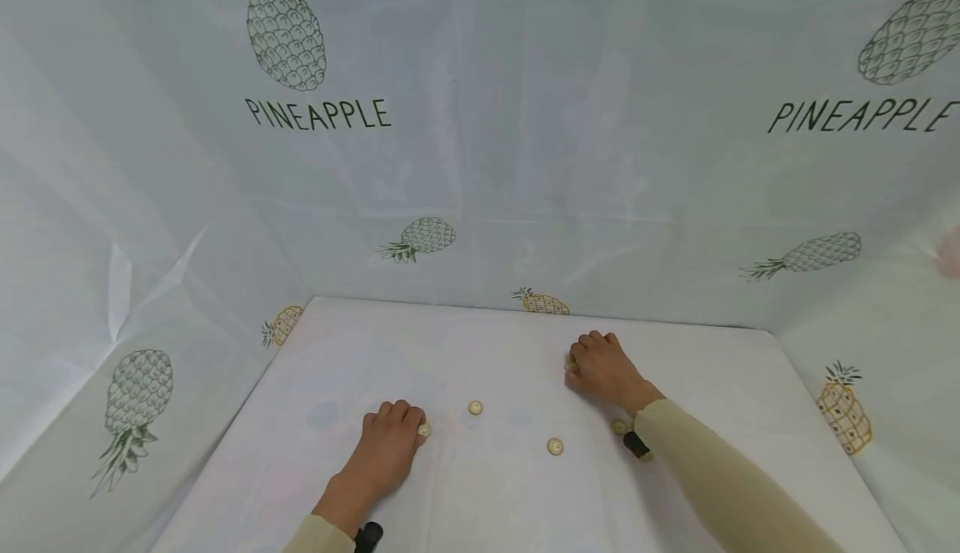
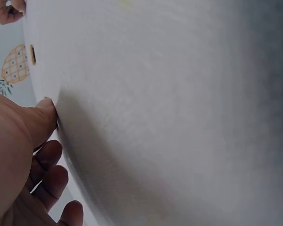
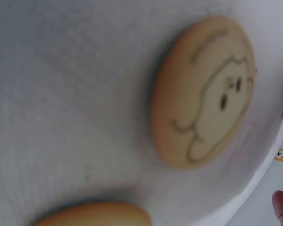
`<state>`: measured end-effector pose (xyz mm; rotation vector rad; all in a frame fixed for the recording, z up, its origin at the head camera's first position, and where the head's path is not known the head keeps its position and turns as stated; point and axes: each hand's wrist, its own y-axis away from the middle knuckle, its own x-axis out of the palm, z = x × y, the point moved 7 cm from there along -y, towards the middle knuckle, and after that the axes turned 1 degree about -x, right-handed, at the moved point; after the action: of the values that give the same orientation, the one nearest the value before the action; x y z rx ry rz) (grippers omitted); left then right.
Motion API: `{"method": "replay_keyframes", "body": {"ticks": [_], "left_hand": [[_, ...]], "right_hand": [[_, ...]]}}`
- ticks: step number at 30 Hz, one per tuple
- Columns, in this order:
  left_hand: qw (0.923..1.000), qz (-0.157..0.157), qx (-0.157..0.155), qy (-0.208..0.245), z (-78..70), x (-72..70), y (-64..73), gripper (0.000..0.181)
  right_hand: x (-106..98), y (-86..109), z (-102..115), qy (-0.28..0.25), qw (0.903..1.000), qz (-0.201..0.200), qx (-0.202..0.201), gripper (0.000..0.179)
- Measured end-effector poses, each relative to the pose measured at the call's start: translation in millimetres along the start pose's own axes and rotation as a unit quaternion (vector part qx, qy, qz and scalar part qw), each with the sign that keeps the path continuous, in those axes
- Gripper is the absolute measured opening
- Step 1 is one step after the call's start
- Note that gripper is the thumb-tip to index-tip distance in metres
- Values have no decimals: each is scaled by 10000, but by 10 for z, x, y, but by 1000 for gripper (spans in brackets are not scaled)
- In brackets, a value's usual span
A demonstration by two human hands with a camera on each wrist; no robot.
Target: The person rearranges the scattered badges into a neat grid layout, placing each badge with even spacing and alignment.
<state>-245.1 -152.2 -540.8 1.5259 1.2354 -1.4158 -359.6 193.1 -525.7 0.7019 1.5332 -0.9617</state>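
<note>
My left hand (image 1: pixel 386 444) is at the left middle of the table, with a small round cream disc (image 1: pixel 423 430) at its thumb and index fingertips. In the left wrist view the left hand's thumb (image 2: pixel 43 117) reaches down to the table, and that disc is hidden. Farther back, my right hand (image 1: pixel 603 369) pinches a similar disc (image 1: pixel 572 365) by its left side, largely covered by the fingers. Below the right wrist lies a disc (image 3: pixel 203 94) with a cartoon animal face drawn on top; part of another disc (image 3: pixel 94 214) shows beside it.
Between the hands lie two more face-up discs, a farther disc (image 1: pixel 476 408) and a nearer disc (image 1: pixel 555 446). The white table (image 1: pixel 480 503) meets pale sheets printed with pineapples (image 1: pixel 287 40) at its back and sides. A black wrist device (image 1: pixel 637 444) hangs under the right sleeve.
</note>
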Motion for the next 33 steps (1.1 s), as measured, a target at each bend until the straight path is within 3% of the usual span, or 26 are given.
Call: {"method": "replay_keyframes", "body": {"ticks": [24, 33], "left_hand": [[9998, 79, -65, 159, -9, -9, 2, 19], [9998, 75, -102, 162, -6, -10, 4, 20]], "right_hand": [[40, 46, -45, -122, 9996, -245, 99, 20], [51, 40, -46, -126, 9997, -136, 133, 20]]}}
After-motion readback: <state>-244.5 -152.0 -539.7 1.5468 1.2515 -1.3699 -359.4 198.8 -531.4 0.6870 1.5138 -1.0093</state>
